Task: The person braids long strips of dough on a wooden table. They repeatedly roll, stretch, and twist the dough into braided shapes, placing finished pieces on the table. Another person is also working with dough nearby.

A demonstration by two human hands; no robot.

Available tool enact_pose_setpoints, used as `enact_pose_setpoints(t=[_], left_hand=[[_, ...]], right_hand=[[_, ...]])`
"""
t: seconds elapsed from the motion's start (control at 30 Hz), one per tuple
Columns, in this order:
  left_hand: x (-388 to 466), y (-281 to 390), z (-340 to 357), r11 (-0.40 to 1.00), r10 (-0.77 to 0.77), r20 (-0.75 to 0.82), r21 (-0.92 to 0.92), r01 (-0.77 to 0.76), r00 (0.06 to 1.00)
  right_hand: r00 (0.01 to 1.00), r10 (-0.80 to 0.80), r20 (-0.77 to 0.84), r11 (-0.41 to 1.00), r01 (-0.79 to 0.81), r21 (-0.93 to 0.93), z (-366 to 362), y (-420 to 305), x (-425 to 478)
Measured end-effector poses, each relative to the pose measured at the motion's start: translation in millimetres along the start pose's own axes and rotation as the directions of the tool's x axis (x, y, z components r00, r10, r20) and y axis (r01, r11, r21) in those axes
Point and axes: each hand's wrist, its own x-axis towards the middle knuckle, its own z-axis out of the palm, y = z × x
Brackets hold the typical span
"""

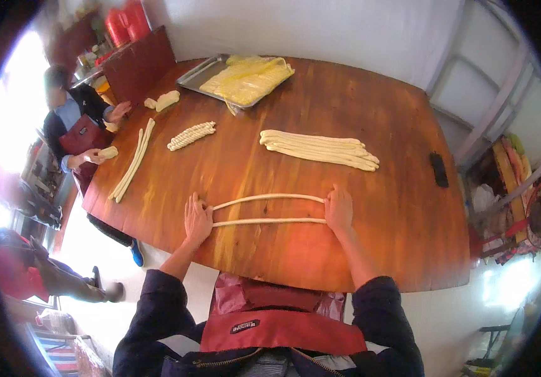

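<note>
Two thin strands of pale dough, an upper one (pixel 270 196) bowed away from me and a straighter lower one (pixel 270 221), stretch between my hands over the wooden table (pixel 393 226). My left hand (pixel 198 219) holds their left ends, and my right hand (pixel 339 209) has the right ends. Both sets of ends are hidden beneath the palms and fingers, so whether the strands join there cannot be seen. Beyond my hands lies a bundle of several dough ropes (pixel 317 150), side by side. Twisted dough pieces (pixel 191 135) rest farther left.
Long dough strands (pixel 132 162) lie near the table's left edge. Behind are dough lumps (pixel 164 100) and a metal tray (pixel 199 75) with plastic-covered dough (pixel 247 80). A dark phone-like object (pixel 438 169) is at right. A co-worker (pixel 81 122) at left holds a dough piece (pixel 108 152).
</note>
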Motion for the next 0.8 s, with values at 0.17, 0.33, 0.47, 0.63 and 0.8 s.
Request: enact_pose_setpoints(t=[0.17,0.33,0.47,0.63,0.8], left_hand=[[-106.0,-13.6,-26.4,0.873,0.448,0.155,0.138,-0.468,0.881],[-44.4,10.6,3.1,0.983,-0.055,0.064,-0.169,0.065,0.996],[-16.3,33.2,-3.4,0.984,0.171,0.146,0.027,-0.177,0.974],[-110.1,37.3,-26.0,0.987,0.136,0.229,-0.114,-0.112,0.964],[-1.0,39.6,29.3,0.972,0.058,0.029,0.228,-0.063,0.998]], right_hand=[[0.959,-0.263,0.103,0.964,0.258,0.057,-10.1,-7.4,-68.9],[0.969,0.077,0.234,0.992,-0.097,0.076,-13.8,-6.5,-17.0],[0.987,-0.157,-0.042,0.986,0.155,-0.061,13.7,-1.3,-20.2],[0.964,-0.213,0.161,0.969,0.187,0.165,-13.5,-3.8,-82.7],[0.996,-0.065,-0.055,0.998,0.064,-0.016,17.2,-4.5,-17.4]])
